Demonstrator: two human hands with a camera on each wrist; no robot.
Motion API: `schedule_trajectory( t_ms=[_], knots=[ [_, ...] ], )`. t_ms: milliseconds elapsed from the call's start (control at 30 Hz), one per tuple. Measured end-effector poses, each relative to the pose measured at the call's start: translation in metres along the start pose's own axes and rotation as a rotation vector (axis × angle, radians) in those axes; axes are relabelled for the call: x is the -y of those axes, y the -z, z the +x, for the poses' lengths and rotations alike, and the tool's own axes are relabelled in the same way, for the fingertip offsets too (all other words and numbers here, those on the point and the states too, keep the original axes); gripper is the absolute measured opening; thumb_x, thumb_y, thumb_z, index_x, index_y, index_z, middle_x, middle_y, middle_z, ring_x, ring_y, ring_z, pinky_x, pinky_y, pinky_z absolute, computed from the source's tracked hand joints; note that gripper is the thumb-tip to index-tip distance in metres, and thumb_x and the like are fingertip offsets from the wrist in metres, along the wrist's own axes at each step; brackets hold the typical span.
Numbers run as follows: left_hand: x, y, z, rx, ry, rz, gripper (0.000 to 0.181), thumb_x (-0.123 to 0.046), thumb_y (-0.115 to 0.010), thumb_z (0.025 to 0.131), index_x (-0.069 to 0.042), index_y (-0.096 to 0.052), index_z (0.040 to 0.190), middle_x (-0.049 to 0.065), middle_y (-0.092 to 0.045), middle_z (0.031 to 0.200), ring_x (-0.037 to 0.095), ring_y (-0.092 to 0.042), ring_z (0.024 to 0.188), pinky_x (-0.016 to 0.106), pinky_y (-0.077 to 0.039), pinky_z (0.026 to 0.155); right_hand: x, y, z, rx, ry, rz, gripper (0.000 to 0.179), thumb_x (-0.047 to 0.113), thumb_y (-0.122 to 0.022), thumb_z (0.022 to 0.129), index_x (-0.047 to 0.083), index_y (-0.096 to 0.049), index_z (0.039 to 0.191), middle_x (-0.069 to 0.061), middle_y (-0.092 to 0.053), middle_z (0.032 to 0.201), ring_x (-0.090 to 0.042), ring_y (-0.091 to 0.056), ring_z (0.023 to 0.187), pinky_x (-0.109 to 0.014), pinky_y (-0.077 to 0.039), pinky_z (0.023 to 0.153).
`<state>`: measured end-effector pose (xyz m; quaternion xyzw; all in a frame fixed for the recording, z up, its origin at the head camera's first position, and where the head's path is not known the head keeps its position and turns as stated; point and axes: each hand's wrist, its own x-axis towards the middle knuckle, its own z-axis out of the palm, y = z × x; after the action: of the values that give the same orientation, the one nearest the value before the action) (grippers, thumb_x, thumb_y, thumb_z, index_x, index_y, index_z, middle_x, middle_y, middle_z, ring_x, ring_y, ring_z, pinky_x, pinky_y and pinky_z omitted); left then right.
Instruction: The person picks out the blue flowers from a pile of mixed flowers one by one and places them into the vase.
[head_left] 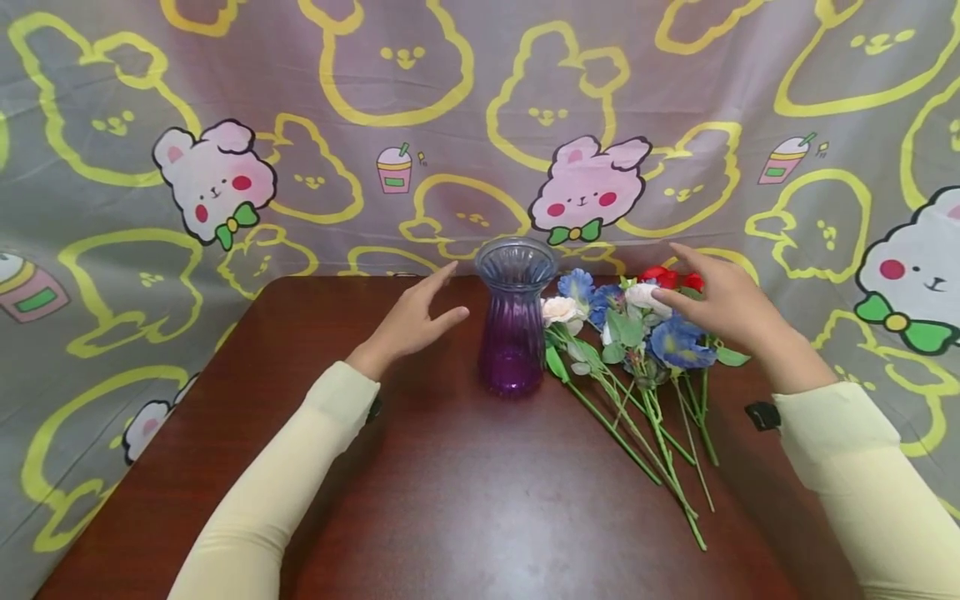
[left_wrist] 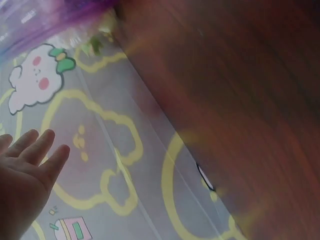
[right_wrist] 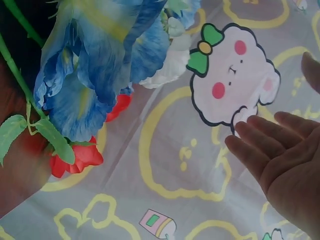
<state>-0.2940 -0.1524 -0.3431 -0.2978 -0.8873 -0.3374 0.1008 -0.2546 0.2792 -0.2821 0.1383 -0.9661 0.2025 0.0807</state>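
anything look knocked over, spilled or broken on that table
Nothing stands out. The vase stands upright, with no crack or spill visible. The flowers lie loosely beside it on the table, and the left hand and right hand hold nothing.

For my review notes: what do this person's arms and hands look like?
The left hand and right hand are bare, with no gloves or rings visible. Long pale yellow fabric sleeves cover the arms, ending in lighter, greenish-cream cuffs. A small black object shows beside each cuff.
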Motion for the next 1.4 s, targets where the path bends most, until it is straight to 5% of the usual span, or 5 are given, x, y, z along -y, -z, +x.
schedule_trajectory(
  t_ms=[267, 800, 1100, 1400],
  knots=[
    [-0.014, -0.020, 0.002, -0.039, -0.013, -0.211, 0.085, -0.048, -0.068, 0.088, -0.010, -0.028, 0.153, 0.017, -0.044, 0.146, 0.024, -0.043, 0.133, 0.037, -0.035, 0.109, -0.003, 0.004, -0.024, -0.064, -0.072, 0.003, 0.082, 0.056, -0.059, 0.090, 0.006, -0.034, 0.149, -0.030, -0.048, 0.135, -0.050, -0.046, 0.118, -0.068, -0.039, 0.088],
    [-0.029, -0.052, 0.006, -0.013, -0.016, -0.357, 0.085, -0.019, -0.081, 0.081, -0.008, -0.032, 0.150, 0.014, -0.052, 0.138, 0.022, -0.050, 0.126, 0.038, -0.040, 0.105, -0.017, -0.008, -0.069, -0.083, -0.192, -0.003, 0.071, 0.050, -0.066, 0.089, -0.011, -0.053, 0.124, -0.031, -0.065, 0.105, -0.046, -0.062, 0.094, -0.058, -0.050, 0.072],
    [-0.028, -0.063, 0.007, -0.001, 0.002, -0.394, 0.093, -0.019, -0.086, 0.076, -0.008, -0.031, 0.150, 0.010, -0.051, 0.140, 0.019, -0.054, 0.122, 0.031, -0.044, 0.101, -0.022, -0.018, -0.078, 0.082, -0.229, 0.020, 0.052, 0.043, -0.072, 0.086, -0.007, -0.069, 0.100, -0.013, -0.070, 0.082, -0.029, -0.062, 0.072, -0.042, -0.051, 0.058],
    [-0.026, -0.064, 0.007, -0.019, -0.012, -0.400, 0.093, -0.022, -0.086, 0.076, -0.010, -0.032, 0.150, 0.011, -0.052, 0.139, 0.022, -0.054, 0.122, 0.037, -0.043, 0.102, -0.028, -0.041, -0.086, 0.277, -0.229, 0.047, 0.034, 0.035, -0.071, 0.087, 0.009, -0.066, 0.067, 0.005, -0.052, 0.057, -0.014, -0.046, 0.056, -0.031, -0.036, 0.050]
  ],
)
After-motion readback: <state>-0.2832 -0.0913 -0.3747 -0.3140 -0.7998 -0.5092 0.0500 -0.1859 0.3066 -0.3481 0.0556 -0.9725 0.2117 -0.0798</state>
